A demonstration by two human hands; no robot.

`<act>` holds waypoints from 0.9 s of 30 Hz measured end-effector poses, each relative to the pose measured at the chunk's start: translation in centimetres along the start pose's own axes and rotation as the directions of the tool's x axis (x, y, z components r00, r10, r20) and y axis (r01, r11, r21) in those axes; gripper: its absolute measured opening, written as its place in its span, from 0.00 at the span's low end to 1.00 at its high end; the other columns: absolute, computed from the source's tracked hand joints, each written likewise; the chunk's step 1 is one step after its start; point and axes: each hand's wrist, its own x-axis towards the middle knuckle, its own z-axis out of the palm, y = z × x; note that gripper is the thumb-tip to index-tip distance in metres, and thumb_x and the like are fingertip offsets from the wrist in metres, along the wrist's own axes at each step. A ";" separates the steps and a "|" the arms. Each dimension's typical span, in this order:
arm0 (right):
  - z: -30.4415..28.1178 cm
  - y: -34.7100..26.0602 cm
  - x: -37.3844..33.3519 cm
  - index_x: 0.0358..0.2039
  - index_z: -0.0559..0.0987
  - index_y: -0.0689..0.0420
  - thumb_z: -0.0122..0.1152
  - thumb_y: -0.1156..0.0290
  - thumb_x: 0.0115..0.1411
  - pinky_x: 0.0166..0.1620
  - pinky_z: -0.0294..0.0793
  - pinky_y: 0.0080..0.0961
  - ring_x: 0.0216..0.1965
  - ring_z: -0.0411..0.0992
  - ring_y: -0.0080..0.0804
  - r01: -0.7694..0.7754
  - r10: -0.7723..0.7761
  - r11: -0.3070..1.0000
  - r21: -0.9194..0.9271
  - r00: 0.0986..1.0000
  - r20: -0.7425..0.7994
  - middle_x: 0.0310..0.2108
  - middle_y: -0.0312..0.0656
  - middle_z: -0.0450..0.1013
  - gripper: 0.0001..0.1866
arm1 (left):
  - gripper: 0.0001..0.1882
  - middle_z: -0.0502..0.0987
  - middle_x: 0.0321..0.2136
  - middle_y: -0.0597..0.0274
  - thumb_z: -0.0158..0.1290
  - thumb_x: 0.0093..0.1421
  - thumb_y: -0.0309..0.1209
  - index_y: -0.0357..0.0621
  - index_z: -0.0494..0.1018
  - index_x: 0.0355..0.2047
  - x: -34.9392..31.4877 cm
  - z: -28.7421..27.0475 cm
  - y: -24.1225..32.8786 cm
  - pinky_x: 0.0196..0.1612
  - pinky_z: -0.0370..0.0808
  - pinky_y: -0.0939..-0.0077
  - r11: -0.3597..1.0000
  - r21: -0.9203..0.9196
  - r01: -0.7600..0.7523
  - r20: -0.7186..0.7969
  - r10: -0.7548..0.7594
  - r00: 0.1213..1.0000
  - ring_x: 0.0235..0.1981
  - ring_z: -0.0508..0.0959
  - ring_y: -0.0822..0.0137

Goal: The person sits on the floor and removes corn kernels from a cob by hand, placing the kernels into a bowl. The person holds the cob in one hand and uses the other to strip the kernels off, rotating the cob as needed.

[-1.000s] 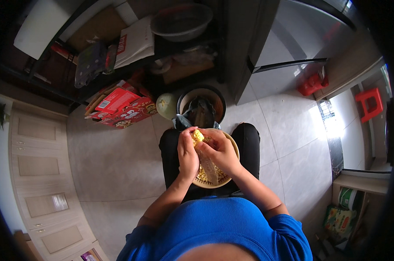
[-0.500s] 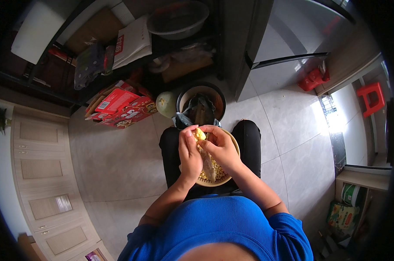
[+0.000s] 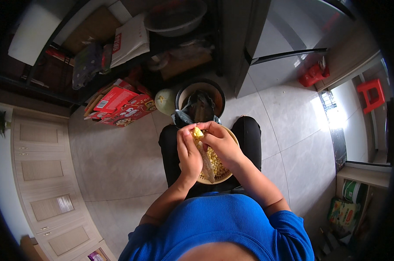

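At the far left you have pale wooden cabinet doors [image 3: 40, 169], then red cardboard boxes [image 3: 123, 108] on the grey tiled floor [image 3: 123, 169], and right of them a pale green round object [image 3: 165, 102]. Your left hand [image 3: 189, 154] has its grip closed on the left side of the corn cob [image 3: 207, 164], fingertips around the yellow far end. The cob slants over the bowl [image 3: 224, 178] between your knees; its near part is stripped and pale, and loose yellow kernels [image 3: 217, 164] lie in the bowl below. Just beyond stands a round bin [image 3: 180, 98] with a dark liner. Your right hand [image 3: 222, 142] closes its grip on the cob's far end from the right, fingers bent. Farther right are the refrigerator [image 3: 288, 35], a red bag [image 3: 314, 76] and a red stool [image 3: 372, 89].
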 end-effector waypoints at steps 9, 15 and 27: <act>0.6 1.5 -0.6 0.42 0.68 0.62 0.47 0.76 0.53 0.37 0.64 0.14 0.37 0.65 0.20 0.099 -0.101 0.995 -0.017 0.990 -0.097 0.37 0.37 0.67 0.14 | 0.19 0.69 0.35 0.63 0.32 0.66 0.40 0.39 0.68 0.40 -0.1 -0.1 -1.3 0.42 0.65 0.81 0.954 -0.208 0.216 0.031 -0.214 0.976 0.36 0.68 0.74; 0.2 1.4 -0.7 0.44 0.66 0.63 0.49 0.76 0.54 0.41 0.65 0.15 0.39 0.65 0.21 0.106 -0.107 0.994 -0.032 0.994 -0.034 0.39 0.38 0.67 0.16 | 0.19 0.70 0.35 0.63 0.32 0.66 0.40 0.39 0.68 0.40 0.1 -0.2 -1.6 0.42 0.66 0.80 0.955 -0.210 0.211 0.058 -0.204 0.977 0.36 0.68 0.74; -0.3 1.0 -0.1 0.41 0.66 0.62 0.55 0.81 0.50 0.38 0.66 0.16 0.33 0.64 0.18 0.030 -0.032 0.998 0.050 0.999 0.029 0.32 0.35 0.66 0.16 | 0.18 0.69 0.36 0.62 0.31 0.66 0.38 0.39 0.67 0.40 -0.1 -0.5 -1.7 0.43 0.66 0.80 0.969 -0.185 0.163 0.070 -0.152 0.986 0.37 0.68 0.73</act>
